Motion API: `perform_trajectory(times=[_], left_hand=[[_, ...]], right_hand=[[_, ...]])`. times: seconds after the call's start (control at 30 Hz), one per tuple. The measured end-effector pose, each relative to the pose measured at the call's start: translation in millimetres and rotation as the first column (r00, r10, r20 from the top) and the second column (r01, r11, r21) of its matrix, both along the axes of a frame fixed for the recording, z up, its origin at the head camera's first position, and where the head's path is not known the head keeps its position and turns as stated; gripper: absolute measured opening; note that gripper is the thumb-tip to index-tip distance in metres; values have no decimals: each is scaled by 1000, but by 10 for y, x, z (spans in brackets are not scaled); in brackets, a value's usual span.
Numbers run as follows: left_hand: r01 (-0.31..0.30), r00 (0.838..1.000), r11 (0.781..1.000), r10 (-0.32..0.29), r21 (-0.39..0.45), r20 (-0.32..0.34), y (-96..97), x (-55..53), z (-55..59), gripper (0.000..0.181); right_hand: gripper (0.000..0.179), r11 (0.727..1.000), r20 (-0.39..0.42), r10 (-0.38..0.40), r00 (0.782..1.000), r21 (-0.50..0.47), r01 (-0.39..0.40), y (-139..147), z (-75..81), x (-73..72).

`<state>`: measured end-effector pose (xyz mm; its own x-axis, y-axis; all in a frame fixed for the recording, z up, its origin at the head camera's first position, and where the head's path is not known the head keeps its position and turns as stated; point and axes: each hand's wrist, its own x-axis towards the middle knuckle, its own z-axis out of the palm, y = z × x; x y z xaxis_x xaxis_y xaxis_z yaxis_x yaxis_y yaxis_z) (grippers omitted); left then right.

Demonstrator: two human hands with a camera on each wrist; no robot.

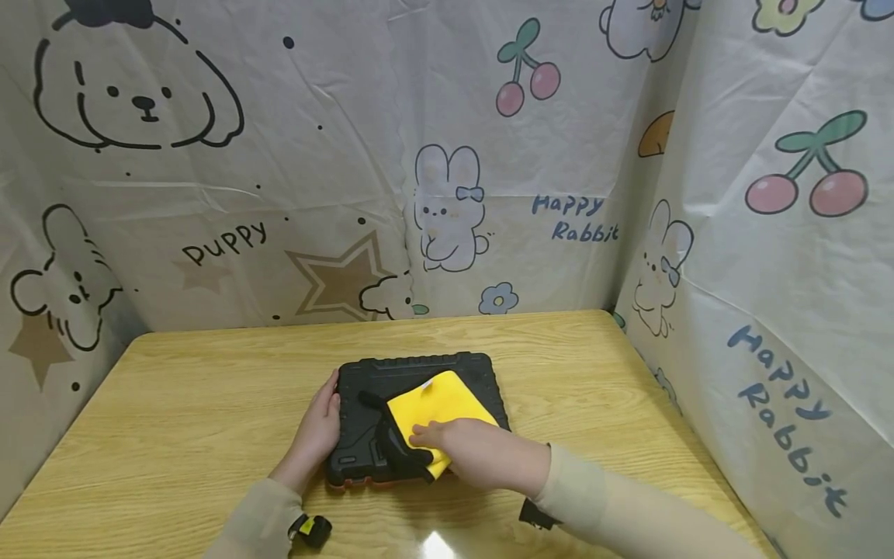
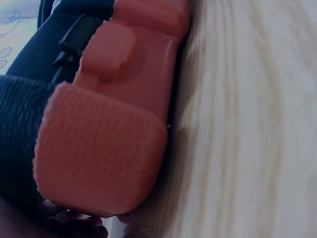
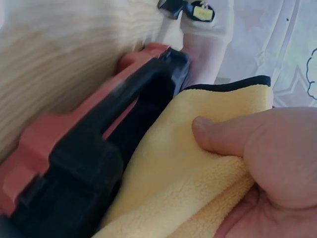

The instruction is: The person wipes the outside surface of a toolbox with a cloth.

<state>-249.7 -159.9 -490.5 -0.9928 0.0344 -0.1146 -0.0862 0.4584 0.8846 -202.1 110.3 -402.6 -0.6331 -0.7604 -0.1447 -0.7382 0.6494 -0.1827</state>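
A black tool case (image 1: 363,380) with a red lower shell (image 2: 104,148) lies flat on the table. My left hand (image 1: 320,423) grips its left side; in the left wrist view only some fingertips show below the red corner. Across the lid lies a folded yellow cloth (image 1: 443,400) with dark edging. My right hand (image 1: 482,454) holds this cloth, thumb on top and the other fingers partly hidden in its fold in the right wrist view. The case's black carry handle (image 3: 119,94) shows beside the cloth there.
The wooden table (image 1: 209,411) reaches back to a white printed curtain (image 1: 335,155), which also hangs along the left and right sides. Black straps (image 1: 313,530) sit at both wrists.
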Motion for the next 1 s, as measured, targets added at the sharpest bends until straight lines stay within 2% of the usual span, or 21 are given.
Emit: perform_trajectory(times=[0.13,0.37,0.53,1.0], left_hand=[[5,1000,1000,-5,-11,-7,-2,-2,-5,55],[7,1000,1000,-8,-27,-15,-2,-3,-19,55],[5,1000,1000,-5,-25,-11,-5,-4,-20,55],[-1,1000,1000,1,-18,-15,5,-7,-20,55]], right_hand=[[59,1000,-10,-13,1000,3,13,13,5,-78],[58,998,27,-58,998,-4,58,25,11,-218],[56,997,13,-81,997,-6,81,18,-12,-331],[53,986,20,-160,987,-51,161,23,-86,-729]])
